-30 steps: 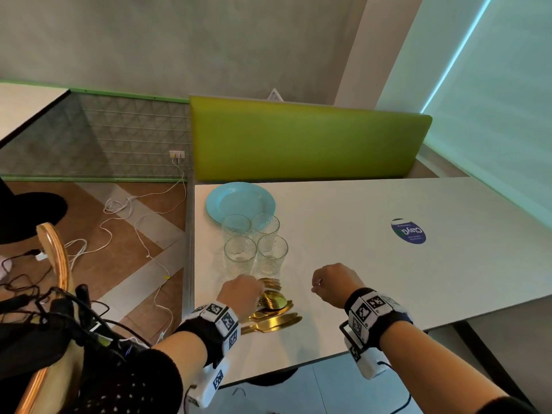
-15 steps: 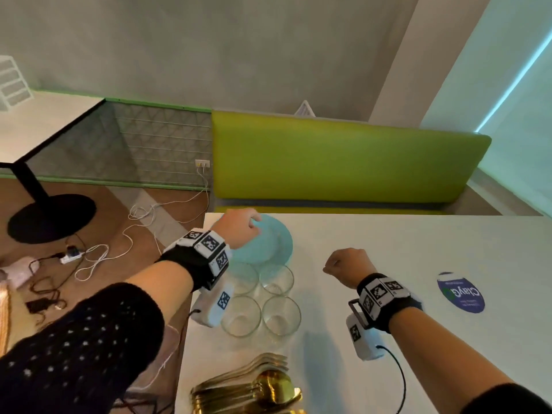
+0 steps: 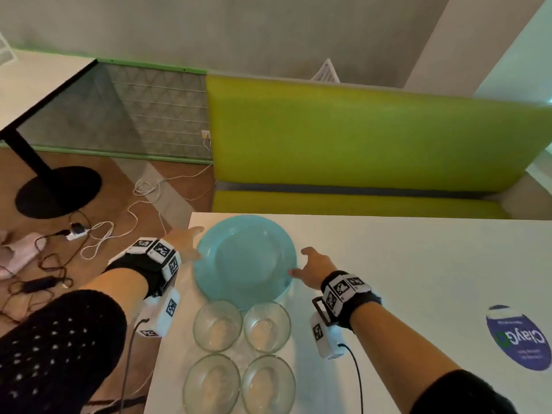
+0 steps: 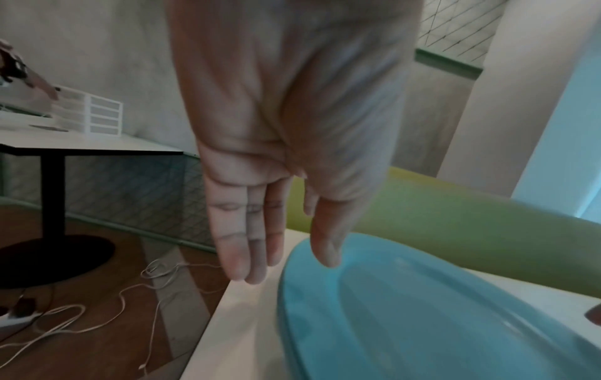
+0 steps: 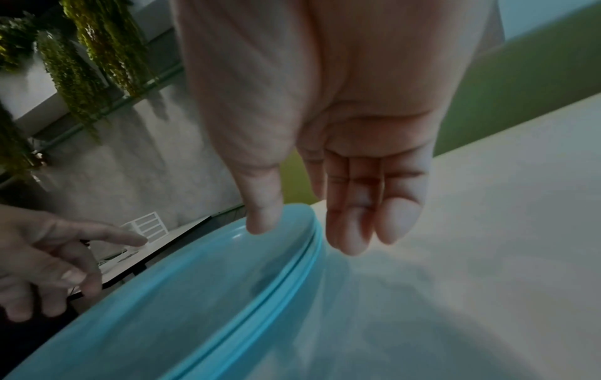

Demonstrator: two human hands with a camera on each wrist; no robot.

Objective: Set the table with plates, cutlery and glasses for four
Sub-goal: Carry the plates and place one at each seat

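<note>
White table point(image 3: 388, 264) — blue plate stack point(image 3: 245, 258), four glasses point(image 3: 239, 351), round sticker point(image 3: 519, 339)

Four glasses point(image 3: 240, 354) crowd the plates' point(image 3: 245, 261) near side.

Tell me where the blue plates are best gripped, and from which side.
Take the blue plates by the rim, at opposite left and right edges. They lie flat, and the right wrist view shows stacked rims, so fingers probably go under the bottom rim with thumbs on top. The left hand and right hand flank them, open. The glasses block the near side.
</note>
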